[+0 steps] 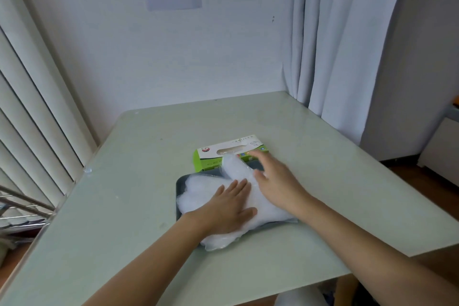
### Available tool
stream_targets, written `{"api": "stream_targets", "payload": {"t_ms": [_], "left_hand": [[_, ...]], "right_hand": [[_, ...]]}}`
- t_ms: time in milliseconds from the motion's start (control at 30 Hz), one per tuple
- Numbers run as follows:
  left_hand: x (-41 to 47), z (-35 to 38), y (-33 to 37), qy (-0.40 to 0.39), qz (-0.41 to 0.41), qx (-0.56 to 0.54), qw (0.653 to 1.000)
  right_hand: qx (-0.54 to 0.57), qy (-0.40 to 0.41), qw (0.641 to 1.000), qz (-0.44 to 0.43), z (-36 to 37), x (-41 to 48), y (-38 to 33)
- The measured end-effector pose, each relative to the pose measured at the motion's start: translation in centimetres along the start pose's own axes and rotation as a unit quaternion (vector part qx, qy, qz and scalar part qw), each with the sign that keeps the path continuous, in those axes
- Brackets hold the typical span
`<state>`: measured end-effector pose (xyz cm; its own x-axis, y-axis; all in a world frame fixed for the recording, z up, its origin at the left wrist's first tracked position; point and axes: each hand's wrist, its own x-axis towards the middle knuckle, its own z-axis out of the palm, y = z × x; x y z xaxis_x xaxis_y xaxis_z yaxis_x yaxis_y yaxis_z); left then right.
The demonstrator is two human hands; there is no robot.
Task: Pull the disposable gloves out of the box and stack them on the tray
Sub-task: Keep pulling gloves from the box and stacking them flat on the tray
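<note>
Heap of crinkly, translucent white plastic gloves (198,194), too merged to count, filling one dark grey rectangular tray (178,189) and spilling over its near edge. Pressed flat by left hand (231,204), fingers straight. Right hand (275,181) open over the heap, fingers loosely spread, gripping nothing; contact unclear. Just behind, one green-and-white cardboard box (202,161), partly hidden. All on smooth pale green table (124,181).

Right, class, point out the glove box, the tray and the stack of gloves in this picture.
glove box (248,145): head view, on its white top face, right of the opening.
tray (179,182): head view, on its dark left rim.
stack of gloves (198,194): head view, on the uncovered plastic at its left end.
</note>
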<state>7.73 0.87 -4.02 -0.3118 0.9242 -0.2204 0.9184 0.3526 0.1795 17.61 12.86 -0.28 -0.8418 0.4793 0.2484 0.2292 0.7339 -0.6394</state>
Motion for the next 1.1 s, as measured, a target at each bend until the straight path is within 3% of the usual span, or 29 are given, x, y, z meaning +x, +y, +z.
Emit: {"api": "stream_targets", "payload": {"t_ms": [100,233,467,567,667,800,933,1100], "left_hand": [[-0.1,0.5,-0.3,0.020,0.009,-0.006,1.000],[-1.4,1.1,-1.7,0.012,-0.060,-0.010,0.998],[-4.1,-0.7,-3.7,-0.048,-0.149,0.038,0.987],[-4.4,-3.5,-3.5,-0.070,-0.152,0.024,0.986],[-3.6,-6.4,-4.3,0.042,-0.178,-0.053,0.982],[-1.2,-7.9,-6.9,0.180,-0.195,-0.150,0.952],[1.6,-7.7,-9.2,0.205,-0.182,-0.203,0.940],[3.8,-6.0,-10.3,0.180,-0.157,-0.240,0.941]], "right_hand": [[0.006,-0.172,0.984,0.041,2.5,-0.3,0.8],[-0.184,-0.243,0.951,0.040,3.2,-0.5,3.1],[-0.227,-0.255,0.939,0.042,1.2,0.7,3.7],[-0.193,-0.179,0.965,0.020,0.1,2.8,2.8],[-0.149,-0.100,0.983,-0.025,-0.5,6.0,2.2],[-0.103,-0.063,0.992,-0.042,-0.3,10.3,1.9],[-0.094,-0.078,0.992,-0.026,0.9,13.4,2.2],[-0.061,-0.121,0.991,0.005,2.6,14.8,2.9]]}}
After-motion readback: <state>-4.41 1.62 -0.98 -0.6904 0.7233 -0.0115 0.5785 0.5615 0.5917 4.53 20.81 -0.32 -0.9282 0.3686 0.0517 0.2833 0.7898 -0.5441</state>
